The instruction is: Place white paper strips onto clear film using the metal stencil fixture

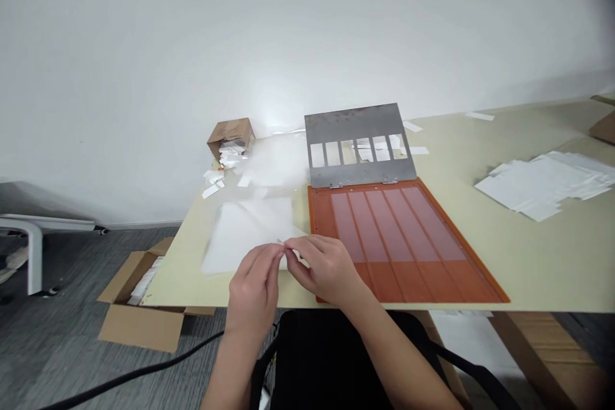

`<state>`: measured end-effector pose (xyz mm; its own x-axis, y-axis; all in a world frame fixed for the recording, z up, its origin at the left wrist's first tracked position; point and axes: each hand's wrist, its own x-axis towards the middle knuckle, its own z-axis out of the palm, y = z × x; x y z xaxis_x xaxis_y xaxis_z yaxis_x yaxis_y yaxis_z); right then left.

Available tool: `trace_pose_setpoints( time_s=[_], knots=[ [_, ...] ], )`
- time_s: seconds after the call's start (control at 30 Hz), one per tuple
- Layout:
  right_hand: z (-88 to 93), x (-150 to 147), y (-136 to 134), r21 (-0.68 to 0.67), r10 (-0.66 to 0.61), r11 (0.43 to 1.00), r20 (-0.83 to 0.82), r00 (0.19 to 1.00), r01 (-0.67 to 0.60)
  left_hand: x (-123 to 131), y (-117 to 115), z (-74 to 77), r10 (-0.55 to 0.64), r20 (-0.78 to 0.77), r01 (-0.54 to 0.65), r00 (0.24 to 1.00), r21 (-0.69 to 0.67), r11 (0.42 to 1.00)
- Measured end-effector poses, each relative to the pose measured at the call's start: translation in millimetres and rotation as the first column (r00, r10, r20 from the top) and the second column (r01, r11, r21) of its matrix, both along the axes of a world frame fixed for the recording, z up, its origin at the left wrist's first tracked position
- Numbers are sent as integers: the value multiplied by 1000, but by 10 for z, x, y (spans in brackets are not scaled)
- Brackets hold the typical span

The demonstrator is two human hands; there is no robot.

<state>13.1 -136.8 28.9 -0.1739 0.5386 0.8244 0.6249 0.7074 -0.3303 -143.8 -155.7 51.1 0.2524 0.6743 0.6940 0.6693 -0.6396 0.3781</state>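
Note:
My left hand (pixel 254 283) and my right hand (pixel 324 266) meet at their fingertips near the table's front edge. Both are closed in a pinch. A tiny pale bit shows between the fingertips, too small to name. Just behind them lies a stack of whitish translucent sheets (pixel 230 237), with a faint see-through strip across its right part. To the right of my right hand is an orange tray (pixel 398 280) with long grooves and pale strips along them. Its hinged grey metal plate (pixel 353 125), with several rectangular windows, is swung up at the back.
A small cardboard box (pixel 234 128) of white pieces lies at the table's back left. White sheets (pixel 548 182) are heaped on the right. An open carton (pixel 144 320) stands on the floor at left. Behind the table (pixel 446 198) is a wall.

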Motion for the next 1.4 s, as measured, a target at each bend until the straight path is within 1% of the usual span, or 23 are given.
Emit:
trace_pose_setpoints(
  time_s=[0.07, 0.13, 0.2, 0.3, 0.47, 0.67, 0.8, 0.93, 1.03, 1.17, 1.3, 1.4],
  knots=[
    [-9, 5, 15, 4, -13, 1000, 4, 1000, 13, 10, 19, 10, 16, -91, -9, 996, 81, 997],
    [-20, 4, 31, 14, -29, 999, 7, 1000, 29, 26, 38, 17, 38, -141, -17, 989, 142, 990],
    [-30, 0, 45, 27, -44, 999, 7, 999, 44, 45, 52, 17, 68, -168, -36, 983, 186, 982],
    [-38, 2, 62, 49, -59, 997, 6, 998, 59, 71, 59, 4, 104, -180, -64, 978, 215, 974],
    [-42, 35, 69, 73, -71, 995, 9, 997, 70, 120, 48, -16, 119, -194, -79, 974, 202, 976],
    [-54, 67, 65, 62, -72, 996, 22, 997, 71, 158, 24, -34, 119, -185, -84, 976, 189, 978],
    [-72, 83, 67, 28, -64, 998, 12, 998, 64, 149, 12, -45, 102, -175, -72, 979, 166, 983],
    [-81, 91, 57, -40, -54, 998, -31, 998, 53, 152, 1, -35, 64, -155, -43, 986, 138, 989],
    [-61, 87, 31, -103, -29, 994, -84, 996, 21, 161, -12, -29, 46, -144, -31, 989, 107, 994],
    [-18, 92, -5, -170, 43, 983, -138, 989, -66, 157, -30, -27, 60, -118, -52, 991, 72, 996],
    [-8, 111, -13, -252, 134, 948, -241, 961, -195, 132, -45, -12, 66, -108, -59, 992, 69, 996],
    [-6, 111, -16, -284, 159, 926, -301, 940, -248, 123, -64, 5, 61, -96, -55, 994, 67, 996]
  ],
)
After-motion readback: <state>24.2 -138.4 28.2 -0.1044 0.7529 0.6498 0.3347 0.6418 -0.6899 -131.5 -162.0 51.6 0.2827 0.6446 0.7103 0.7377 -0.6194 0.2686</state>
